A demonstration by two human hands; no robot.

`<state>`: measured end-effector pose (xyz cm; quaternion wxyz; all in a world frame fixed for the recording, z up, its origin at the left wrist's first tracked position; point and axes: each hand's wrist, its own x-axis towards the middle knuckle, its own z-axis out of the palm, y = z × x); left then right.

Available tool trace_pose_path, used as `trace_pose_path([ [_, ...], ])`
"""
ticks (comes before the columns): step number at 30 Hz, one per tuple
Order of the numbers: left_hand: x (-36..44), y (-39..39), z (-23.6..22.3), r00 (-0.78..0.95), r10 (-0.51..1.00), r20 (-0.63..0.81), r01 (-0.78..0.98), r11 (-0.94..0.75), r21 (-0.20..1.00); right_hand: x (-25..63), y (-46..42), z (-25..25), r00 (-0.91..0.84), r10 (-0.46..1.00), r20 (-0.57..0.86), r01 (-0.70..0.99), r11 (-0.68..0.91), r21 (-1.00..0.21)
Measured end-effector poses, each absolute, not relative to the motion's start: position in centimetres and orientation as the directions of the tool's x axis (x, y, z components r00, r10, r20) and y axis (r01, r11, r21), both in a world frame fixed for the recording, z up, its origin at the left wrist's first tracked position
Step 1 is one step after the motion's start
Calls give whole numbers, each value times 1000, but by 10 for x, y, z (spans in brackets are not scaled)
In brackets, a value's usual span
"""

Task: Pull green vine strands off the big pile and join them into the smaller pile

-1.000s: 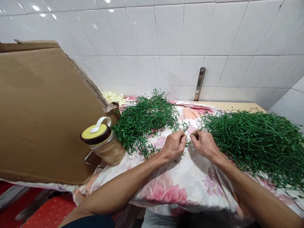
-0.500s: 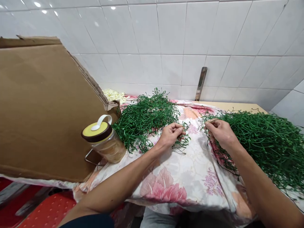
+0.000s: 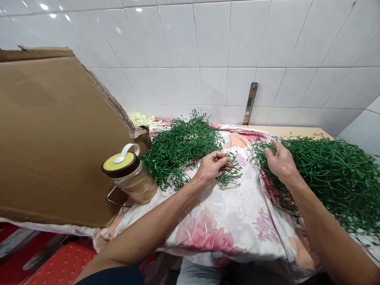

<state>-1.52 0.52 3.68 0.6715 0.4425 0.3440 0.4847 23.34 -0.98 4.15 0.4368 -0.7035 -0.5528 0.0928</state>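
Green sprig [image 3: 229, 173] pinched in left grip [image 3: 211, 166]; right grip [image 3: 280, 162] half-open at pile's edge [image 3: 258, 155]

A floral cloth [image 3: 225, 221] covers the tabletop [image 3: 291, 132], before a white tiled wall [image 3: 208, 51]. On the cloth lie a left heap of green wiry stems [image 3: 181, 150] and a right heap [image 3: 323, 178], my right hand [image 3: 280, 162] on it. Between them, my left hand [image 3: 211, 168] holds a small green sprig [image 3: 231, 174]. Further left stands a round glass jar [image 3: 130, 178], before a cardboard sheet [image 3: 59, 134].

Your small green wiry sprig [image 3: 232, 174] sits between a tangled heap [image 3: 181, 150] and a bigger heap [image 3: 329, 178]
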Motion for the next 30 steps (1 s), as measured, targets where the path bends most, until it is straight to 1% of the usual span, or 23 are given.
trace_pose_path([
  [1,-15,5,37,295,955,-25,-343,130,930,230,-14,46,339,861,380,735,10,-678],
  [3,-14,5,36,297,955,2,-331,101,938,217,-24,55,259,847,464,774,106,-624],
  [6,-13,6,33,288,956,62,-289,25,957,190,-38,62,85,825,558,715,340,-611],
  [9,-13,6,29,293,949,114,-227,-46,973,169,-43,56,-137,837,530,664,474,-578],
  [11,-12,5,26,301,942,146,-189,-91,978,163,-43,48,-226,851,474,673,488,-557],
  [12,-12,4,25,306,939,160,-172,-111,979,162,-42,44,-239,862,447,681,477,-556],
  [14,-12,2,24,317,932,177,-141,-138,980,163,-40,39,-228,884,409,687,443,-575],
  [16,-12,-1,25,329,926,184,-113,-155,981,165,-39,37,-210,890,405,687,429,-587],
  [21,-14,-2,26,341,910,235,-58,-229,972,167,-40,40,-213,857,470,701,469,-537],
  [23,-15,-1,26,336,909,247,-50,-245,968,168,-40,42,-203,853,482,696,471,-541],
  [26,-16,1,27,318,912,260,-26,-265,964,170,-41,45,-141,861,488,682,442,-583],
  [28,-17,1,27,321,909,265,-11,-277,961,171,-41,47,-71,873,482,657,404,-636],
  [30,-18,0,29,324,899,294,37,-323,946,173,-42,49,2,885,465,614,365,-699],
])
